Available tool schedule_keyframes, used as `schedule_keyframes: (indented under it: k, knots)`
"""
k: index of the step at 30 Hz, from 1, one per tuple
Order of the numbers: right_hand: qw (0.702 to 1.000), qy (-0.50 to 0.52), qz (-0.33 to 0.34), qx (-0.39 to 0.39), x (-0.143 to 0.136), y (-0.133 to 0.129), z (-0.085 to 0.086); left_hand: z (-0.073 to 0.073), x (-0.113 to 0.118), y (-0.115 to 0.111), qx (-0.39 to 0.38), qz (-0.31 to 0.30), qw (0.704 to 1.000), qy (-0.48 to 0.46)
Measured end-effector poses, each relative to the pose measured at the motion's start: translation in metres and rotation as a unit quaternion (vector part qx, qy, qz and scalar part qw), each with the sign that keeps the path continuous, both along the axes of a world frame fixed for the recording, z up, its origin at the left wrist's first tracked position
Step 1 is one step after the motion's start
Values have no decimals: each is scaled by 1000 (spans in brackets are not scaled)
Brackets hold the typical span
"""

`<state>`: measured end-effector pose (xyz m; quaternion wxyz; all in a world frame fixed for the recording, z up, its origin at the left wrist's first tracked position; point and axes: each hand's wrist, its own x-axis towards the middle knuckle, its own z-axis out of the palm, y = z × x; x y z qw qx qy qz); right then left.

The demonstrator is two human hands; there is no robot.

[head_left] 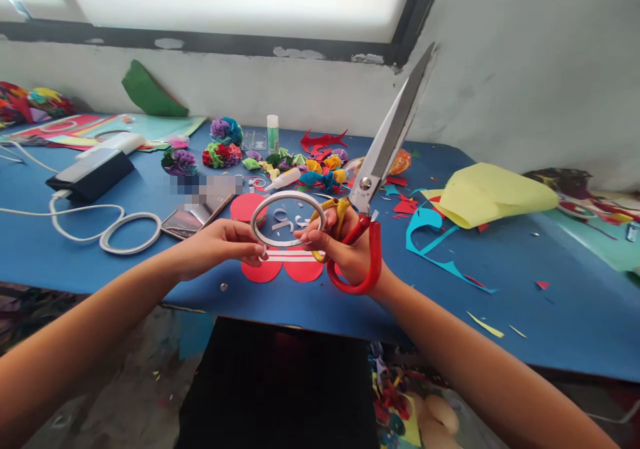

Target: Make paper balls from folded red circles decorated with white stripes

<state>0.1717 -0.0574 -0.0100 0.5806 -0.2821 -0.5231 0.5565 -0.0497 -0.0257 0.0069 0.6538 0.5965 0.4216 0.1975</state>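
Note:
My right hand (357, 252) is closed around large scissors (367, 182) with one red and one yellow handle; the blades point up and away. Its thumb and fingertips also pinch a narrow roll of white tape (290, 196), held upright like a ring. At the roll's left side, my left hand (220, 246) is closed in a pinch on a small white bit of tape (263, 252). Beneath both hands lie round-lobed red paper pieces (261, 270) with white strips (295, 256) across them. A red paper circle (247, 207) lies just behind.
A second white tape roll (131, 234), a phone (203, 212) and a cabled dark box (90, 176) lie left. Behind are a glue stick (273, 134), a white glue bottle (283, 179) and paper flowers (223, 154). Yellow paper (493, 192) and blue offcuts (425, 229) lie right.

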Motion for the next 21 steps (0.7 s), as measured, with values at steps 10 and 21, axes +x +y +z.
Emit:
schedule_keyframes:
  k: [10, 21]
  knots:
    - [997, -67, -3, -48, -2, -6, -9, 23, -12, 13, 219, -155, 924, 272]
    - [982, -175, -25, -67, -1, -23, 3, 16, -6, 14, 303, -274, 858, 311]
